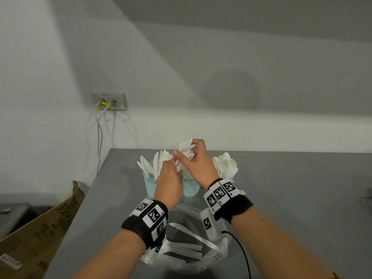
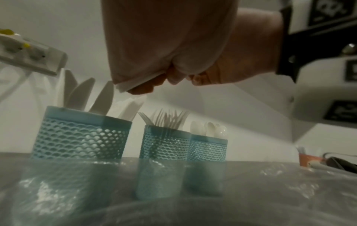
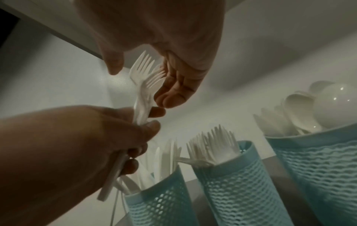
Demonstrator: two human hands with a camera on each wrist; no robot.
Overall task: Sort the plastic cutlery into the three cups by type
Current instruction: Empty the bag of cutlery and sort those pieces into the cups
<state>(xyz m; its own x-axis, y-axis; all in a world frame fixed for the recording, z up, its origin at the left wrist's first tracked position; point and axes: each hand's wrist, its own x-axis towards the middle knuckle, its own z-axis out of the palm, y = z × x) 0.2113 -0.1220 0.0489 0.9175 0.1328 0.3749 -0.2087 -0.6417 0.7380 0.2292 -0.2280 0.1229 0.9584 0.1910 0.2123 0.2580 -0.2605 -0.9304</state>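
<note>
Both hands hold one bundle of white plastic forks [image 1: 186, 153] above the cups. My left hand [image 1: 177, 168] grips the handles [image 3: 138, 119] from below. My right hand [image 1: 185, 150] curls over the fork heads [image 3: 144, 71]; in the right wrist view its fingers [image 3: 173, 91] lie against the tines and the thumb stands a little off. Three blue mesh cups stand in a row: a knife cup [image 2: 81, 137] on the left, a fork cup [image 2: 164, 142] in the middle, a spoon cup [image 2: 208, 146] on the right. The bundle hangs over the gap between knife cup and fork cup.
A clear plastic bowl [image 1: 221, 250] near me holds several loose white pieces [image 1: 187, 248]. The grey table's left edge [image 1: 80, 214] borders a cardboard box [image 1: 40, 238]. A wall socket with cables [image 1: 108, 101] is behind. An orange object [image 2: 309, 159] sits far right.
</note>
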